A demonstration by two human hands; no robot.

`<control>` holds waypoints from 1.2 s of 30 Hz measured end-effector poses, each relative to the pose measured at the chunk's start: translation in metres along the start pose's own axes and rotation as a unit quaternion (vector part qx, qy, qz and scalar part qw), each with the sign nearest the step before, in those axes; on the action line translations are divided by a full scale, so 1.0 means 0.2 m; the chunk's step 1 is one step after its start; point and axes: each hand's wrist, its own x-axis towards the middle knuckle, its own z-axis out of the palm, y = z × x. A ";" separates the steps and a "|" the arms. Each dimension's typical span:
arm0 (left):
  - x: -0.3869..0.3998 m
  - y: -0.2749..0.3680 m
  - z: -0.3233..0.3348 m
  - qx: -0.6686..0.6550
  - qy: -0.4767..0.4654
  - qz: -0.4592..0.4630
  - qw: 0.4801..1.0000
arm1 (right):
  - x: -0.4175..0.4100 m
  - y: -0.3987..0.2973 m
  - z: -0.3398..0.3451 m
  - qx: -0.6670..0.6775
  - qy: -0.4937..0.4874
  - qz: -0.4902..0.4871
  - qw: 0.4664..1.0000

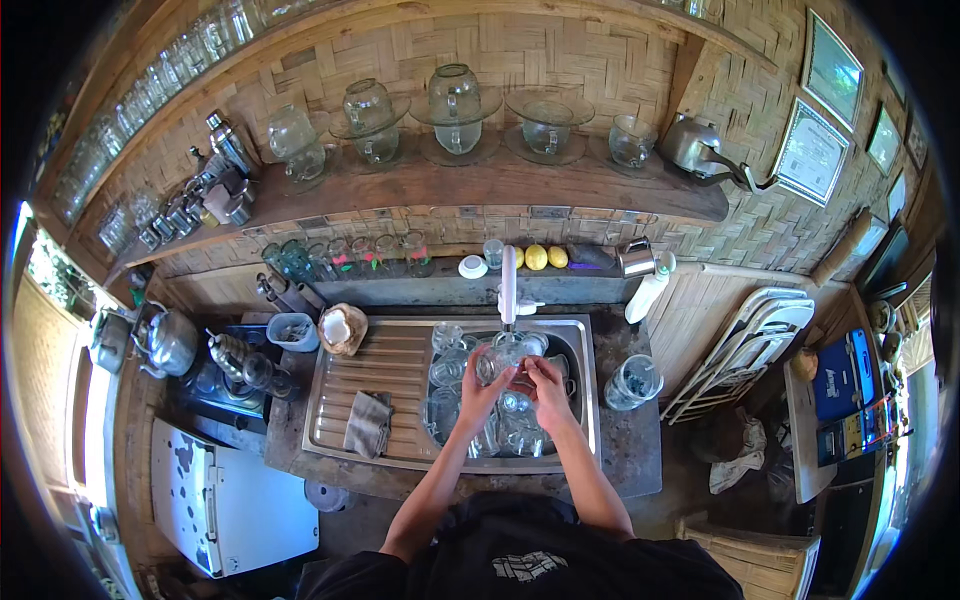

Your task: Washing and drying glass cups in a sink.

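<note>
Below the white faucet (509,289), my left hand (481,394) is closed around a clear glass mug (487,366). My right hand (541,386) is at the right side of the same glassware, its fingers bent; how firmly it grips cannot be told. Beneath both hands, the steel sink (589,352) holds many clear glass mugs and cups (444,409). A folded grey cloth (368,424) lies on the ribbed drainboard (405,367) left of the basin. Half a coconut (342,328) rests at the drainboard's upper left corner.
A jar (634,382) stands right of the sink, a plastic tub (293,331) to its left. Behind the faucet, a ledge holds yellow fruits (535,257), a metal pitcher (635,256) and drinking glasses (386,253). The wooden shelf (480,176) above bears stacked glass cups and saucers.
</note>
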 end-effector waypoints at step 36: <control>0.04 -0.01 -0.01 0.241 0.017 0.033 0.970 | 0.57 0.00 -0.28 -0.650 -0.032 -0.222 0.726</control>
